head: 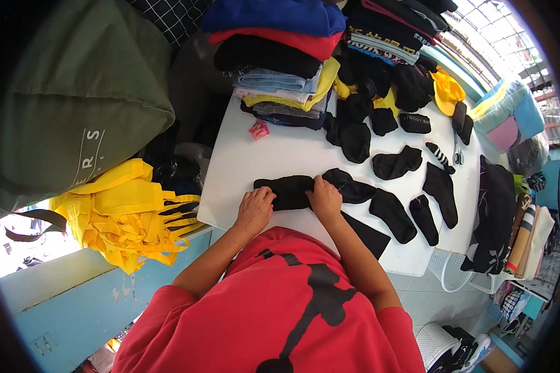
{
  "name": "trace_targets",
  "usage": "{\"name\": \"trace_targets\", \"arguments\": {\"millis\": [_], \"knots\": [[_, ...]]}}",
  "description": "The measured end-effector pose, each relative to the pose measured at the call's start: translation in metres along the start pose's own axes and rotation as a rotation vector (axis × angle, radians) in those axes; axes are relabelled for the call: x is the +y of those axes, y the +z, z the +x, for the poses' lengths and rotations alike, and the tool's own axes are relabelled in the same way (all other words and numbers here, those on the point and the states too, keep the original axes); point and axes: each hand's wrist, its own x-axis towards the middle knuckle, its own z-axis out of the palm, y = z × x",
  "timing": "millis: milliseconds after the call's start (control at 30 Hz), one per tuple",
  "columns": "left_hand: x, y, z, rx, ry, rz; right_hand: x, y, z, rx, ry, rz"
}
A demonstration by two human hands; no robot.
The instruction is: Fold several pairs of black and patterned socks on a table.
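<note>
A black cloth piece [290,192], perhaps a folded sock, lies flat on the white table [228,186] in front of me. My left hand [255,206] grips its left end with curled fingers. At its right end, my right hand [325,196] pinches the edge between thumb and fingers. Just right of that hand is a crumpled black sock [350,186]. Further right lie more black socks [392,215], spread out singly, and a flat black cloth [365,235] lies partly behind my right forearm.
Folded clothes [280,60] are stacked at the back, beside another pile [387,32]. Small scissors [458,154] and a striped sock [441,157] lie to the right. A yellow cloth bundle [121,214] and a green bag [84,107] are on the left. A white basket [448,270] adjoins the right edge.
</note>
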Motion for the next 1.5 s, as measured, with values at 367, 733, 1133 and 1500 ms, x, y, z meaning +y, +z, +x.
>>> {"name": "trace_targets", "arguments": {"millis": [367, 733, 1133, 1500], "knots": [[-0.007, 0.008, 0.005, -0.131, -0.467, -0.689, -0.073, -0.063, -0.022, -0.061, -0.246, 0.388], [0.053, -0.034, 0.046, -0.204, -0.589, -2.228, -0.047, -0.08, -0.06, 0.116, -0.789, 0.506], [0.161, 0.006, 0.082, -0.15, -0.805, -2.202, 0.04, -0.123, -0.076, 0.648, -0.543, 0.071], [0.252, 0.016, 0.079, -0.402, -0.36, -2.043, 0.115, -0.132, -0.103, 0.608, 0.084, 0.822]]}}
